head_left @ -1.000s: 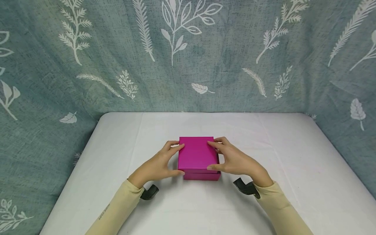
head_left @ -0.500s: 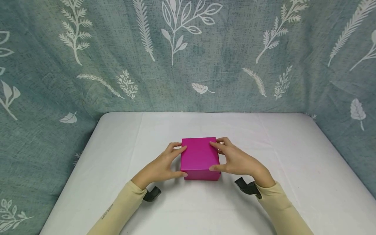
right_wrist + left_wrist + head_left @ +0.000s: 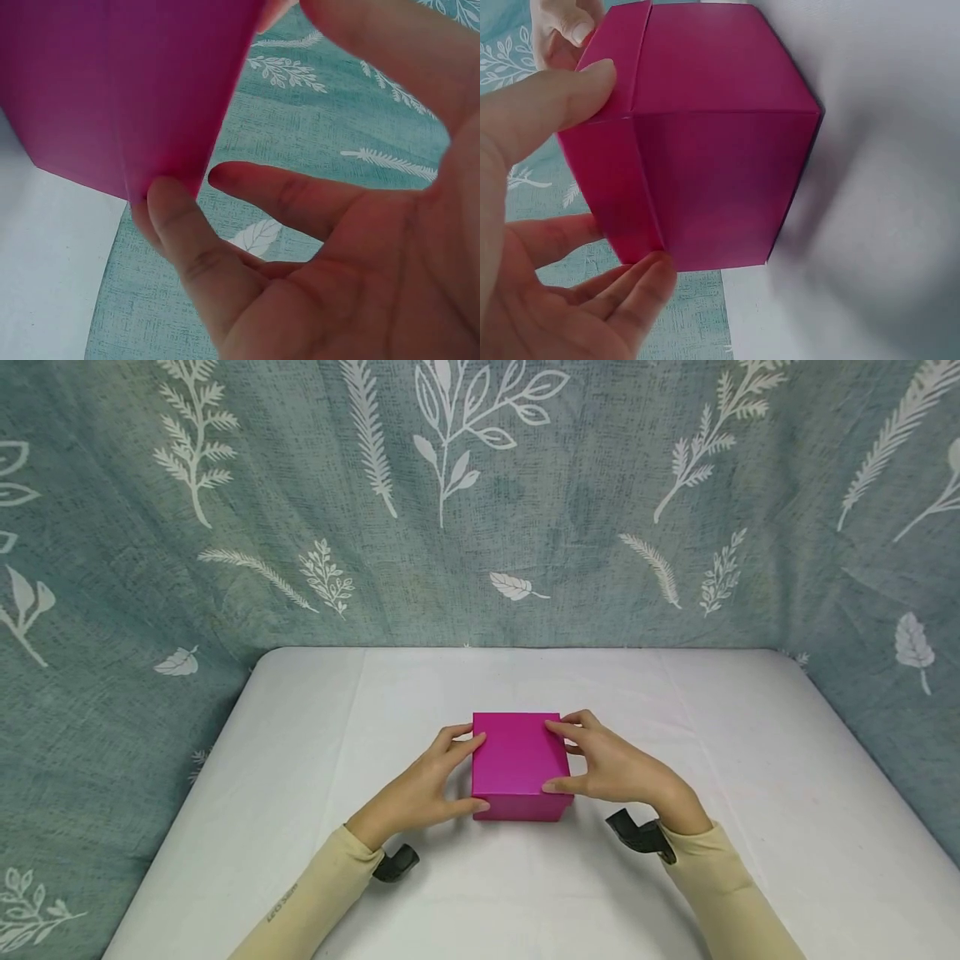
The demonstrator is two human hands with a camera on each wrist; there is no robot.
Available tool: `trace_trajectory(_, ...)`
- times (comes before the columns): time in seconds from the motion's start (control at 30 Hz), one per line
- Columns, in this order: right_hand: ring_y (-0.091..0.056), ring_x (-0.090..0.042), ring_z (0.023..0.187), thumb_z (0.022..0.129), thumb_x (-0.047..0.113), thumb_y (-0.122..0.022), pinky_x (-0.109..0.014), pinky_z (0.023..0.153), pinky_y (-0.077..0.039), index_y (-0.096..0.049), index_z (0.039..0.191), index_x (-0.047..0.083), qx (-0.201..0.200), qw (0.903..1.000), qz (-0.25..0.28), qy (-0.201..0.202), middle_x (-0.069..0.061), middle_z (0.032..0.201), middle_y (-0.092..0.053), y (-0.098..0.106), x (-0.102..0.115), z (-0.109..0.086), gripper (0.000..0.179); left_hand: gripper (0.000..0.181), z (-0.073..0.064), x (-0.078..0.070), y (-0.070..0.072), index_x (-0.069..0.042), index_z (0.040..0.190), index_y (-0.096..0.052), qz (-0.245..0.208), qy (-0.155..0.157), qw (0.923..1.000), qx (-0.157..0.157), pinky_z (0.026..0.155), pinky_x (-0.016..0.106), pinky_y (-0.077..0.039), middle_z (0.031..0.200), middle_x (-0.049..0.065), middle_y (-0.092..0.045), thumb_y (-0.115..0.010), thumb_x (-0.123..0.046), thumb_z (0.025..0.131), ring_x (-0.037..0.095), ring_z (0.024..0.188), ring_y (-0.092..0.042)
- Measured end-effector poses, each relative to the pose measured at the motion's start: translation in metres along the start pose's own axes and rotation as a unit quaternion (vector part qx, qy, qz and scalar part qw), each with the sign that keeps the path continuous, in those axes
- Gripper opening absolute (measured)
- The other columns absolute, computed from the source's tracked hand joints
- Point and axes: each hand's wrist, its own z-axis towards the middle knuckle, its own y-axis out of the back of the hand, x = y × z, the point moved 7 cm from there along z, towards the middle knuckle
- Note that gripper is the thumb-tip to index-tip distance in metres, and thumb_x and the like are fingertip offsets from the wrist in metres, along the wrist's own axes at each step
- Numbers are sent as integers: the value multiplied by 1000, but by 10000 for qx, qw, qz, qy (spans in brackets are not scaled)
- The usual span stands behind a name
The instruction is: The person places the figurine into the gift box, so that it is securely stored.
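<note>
A magenta square box [image 3: 727, 165] stands upright near the middle of the table, its lid [image 3: 517, 756] over the base. In the left wrist view, a seam separates the lid's narrow band from the taller base wall. My left hand [image 3: 416, 785] holds the lid's left side, thumb at the front corner and fingers toward the back. On the opposite side, my right hand [image 3: 618, 764] grips the lid likewise. In the right wrist view, its fingers [image 3: 180, 225] touch the back lower corner of the lid, with one finger slightly apart from it. The box's inside is hidden.
A white cloth covers the table [image 3: 375, 693]. Behind it and along both sides hangs a blue-green curtain [image 3: 480, 568] with white leaf prints. Black straps [image 3: 641, 837] sit at the wrists, below cream sleeves.
Both hands have shifted slightly right with the lid. The lid has come down over the base, so the gap line visible at the front earlier no longer shows.
</note>
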Motion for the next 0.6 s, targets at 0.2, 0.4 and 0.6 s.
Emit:
trace_trajectory(0.2, -58, -44, 120, 82, 32, -81, -48, 99, -50, -39, 145, -8, 113, 9999, -56, -72, -26, 137, -40, -4, -3, 2, 86, 85, 1, 0, -4, -5, 152, -34, 0, 113, 9998, 156, 108, 42, -45, 155, 11, -28, -78, -32, 84, 28, 136, -45)
trace_trajectory(0.4, -58, -42, 120, 81, 31, -81, -47, 98, -51, -39, 145, -7, 201, 9995, -171, -154, -25, 137, -40, -7, -4, 4, 86, 84, 1, 3, -7, -6, 152, -34, -5, 199, 9995, 235, 109, 41, -44, 155, 11, -28, -78, -32, 85, 29, 136, -44)
trace_trajectory(0.6, -59, -41, 119, 80, 32, -82, -47, 97, -51, -40, 144, -8, 238, 9992, -271, -150, -24, 136, -41, -9, -5, 5, 86, 85, 1, 4, -7, -6, 152, -34, -13, 244, 9994, 260, 109, 42, -43, 155, 10, -27, -79, -31, 84, 29, 137, -43)
